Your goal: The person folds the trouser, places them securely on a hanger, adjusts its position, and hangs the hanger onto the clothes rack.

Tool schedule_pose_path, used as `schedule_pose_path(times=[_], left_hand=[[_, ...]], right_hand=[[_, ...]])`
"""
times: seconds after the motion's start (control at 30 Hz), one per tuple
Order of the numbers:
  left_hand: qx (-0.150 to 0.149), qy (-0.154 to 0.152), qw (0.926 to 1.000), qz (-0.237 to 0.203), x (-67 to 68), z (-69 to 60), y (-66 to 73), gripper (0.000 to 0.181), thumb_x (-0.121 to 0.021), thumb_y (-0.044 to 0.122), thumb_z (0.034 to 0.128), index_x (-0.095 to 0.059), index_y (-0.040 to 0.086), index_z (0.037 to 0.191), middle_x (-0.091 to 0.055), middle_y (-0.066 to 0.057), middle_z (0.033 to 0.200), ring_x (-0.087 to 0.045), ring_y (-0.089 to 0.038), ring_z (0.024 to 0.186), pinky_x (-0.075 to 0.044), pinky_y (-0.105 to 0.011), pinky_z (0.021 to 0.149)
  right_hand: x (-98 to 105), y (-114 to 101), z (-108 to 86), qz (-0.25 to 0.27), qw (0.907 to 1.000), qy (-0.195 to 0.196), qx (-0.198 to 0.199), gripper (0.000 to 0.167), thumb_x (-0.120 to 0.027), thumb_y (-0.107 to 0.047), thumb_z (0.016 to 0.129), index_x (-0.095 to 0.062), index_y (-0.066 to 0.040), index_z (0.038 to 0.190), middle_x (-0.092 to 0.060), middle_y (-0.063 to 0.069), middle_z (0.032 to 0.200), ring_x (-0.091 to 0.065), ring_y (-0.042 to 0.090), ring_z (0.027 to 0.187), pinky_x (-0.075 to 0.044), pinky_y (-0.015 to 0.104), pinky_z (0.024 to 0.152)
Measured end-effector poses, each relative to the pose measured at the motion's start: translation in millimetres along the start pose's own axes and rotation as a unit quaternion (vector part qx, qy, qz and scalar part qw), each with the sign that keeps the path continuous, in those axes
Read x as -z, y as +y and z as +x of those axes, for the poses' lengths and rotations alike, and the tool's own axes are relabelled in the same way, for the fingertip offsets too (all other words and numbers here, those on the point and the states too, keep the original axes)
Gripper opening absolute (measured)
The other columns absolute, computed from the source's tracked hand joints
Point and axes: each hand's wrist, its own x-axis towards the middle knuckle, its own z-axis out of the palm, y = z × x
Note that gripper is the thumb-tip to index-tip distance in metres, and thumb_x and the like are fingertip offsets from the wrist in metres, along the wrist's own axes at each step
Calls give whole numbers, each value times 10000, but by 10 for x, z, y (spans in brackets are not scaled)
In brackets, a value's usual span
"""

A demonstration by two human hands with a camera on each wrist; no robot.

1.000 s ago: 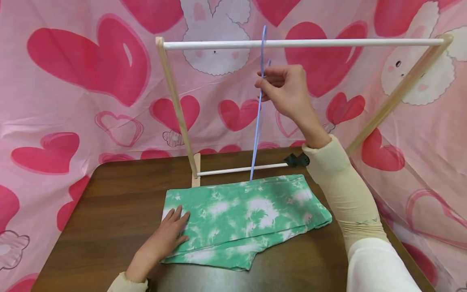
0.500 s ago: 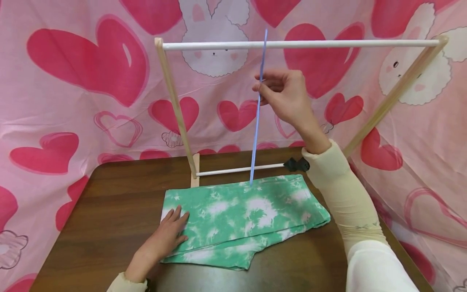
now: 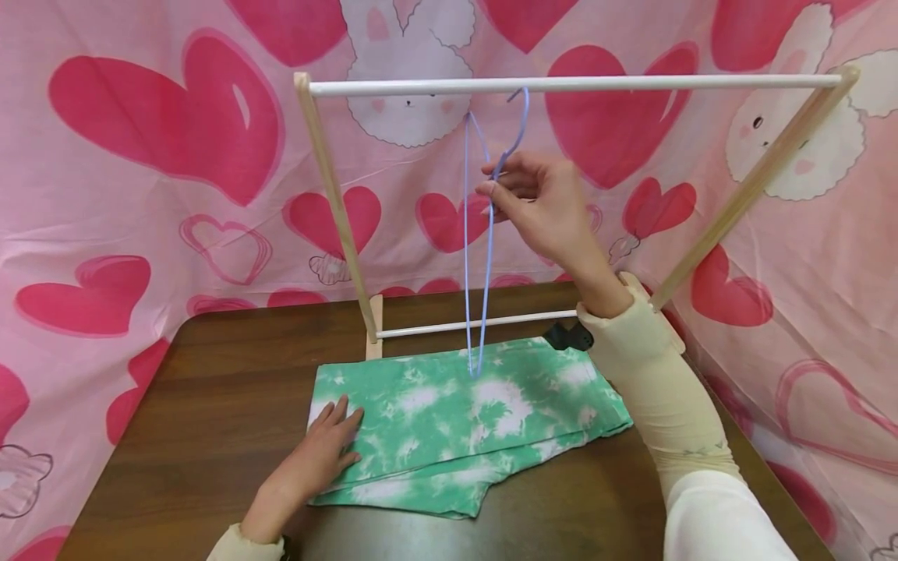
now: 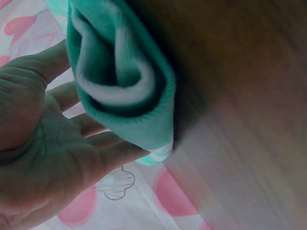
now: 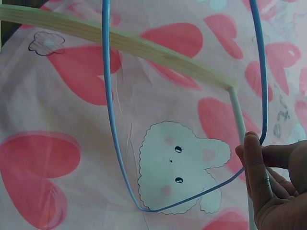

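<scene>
My right hand [image 3: 550, 204] pinches a thin blue wire hanger [image 3: 466, 234] just below its hook, between thumb and fingers. The hook's top sits slightly below the upper bar in the head view. In the right wrist view, the hanger's long loop [image 5: 109, 86] stretches away from the fingers. Its bottom end overlaps the folded green-and-white tie-dye trousers [image 3: 435, 421]; whether they touch I cannot tell. My left hand [image 3: 323, 448] rests flat on the trousers' left end, fingers spread. The left wrist view shows the folded layers [image 4: 165, 96] of cloth beside its open palm [image 4: 53, 143].
Behind the trousers stands a clothes rack with a white upper bar [image 3: 421, 87], wooden legs [image 3: 340, 210] and a lower bar [image 3: 421, 329]. A small black object [image 3: 578, 338] lies near the right sleeve. The brown table [image 3: 210, 405] meets a heart-printed cloth backdrop [image 3: 161, 195].
My right hand has lowered slightly and turned the hanger from nearly edge-on, so its loop shows. The hook dropped from crossing the upper bar to below it. My left hand stays put.
</scene>
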Motion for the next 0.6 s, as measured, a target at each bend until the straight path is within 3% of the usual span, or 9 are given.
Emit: schedule_pose_path(times=[0.3, 0.6], left_hand=[[-79, 72, 9999, -14, -17, -28, 25, 658, -794, 114, 869, -510, -81, 1429, -319, -401, 1539, -271, -613, 1422, -281, -712, 1111], [-45, 73, 10000, -25, -20, -39, 21, 659, -793, 125, 872, -511, -70, 1435, -317, -392, 1546, -270, -607, 1427, -280, -721, 1106]], right_hand=[[-73, 78, -109, 363, 9991, -205, -47, 196, -736, 36, 895, -692, 134, 1059, -741, 279, 990, -754, 121, 713, -611, 281, 674], [-156, 191, -234, 252, 9977, -433, -452, 201, -740, 14, 899, -703, 94, 1079, -752, 247, 954, -735, 111, 652, -613, 298, 654]])
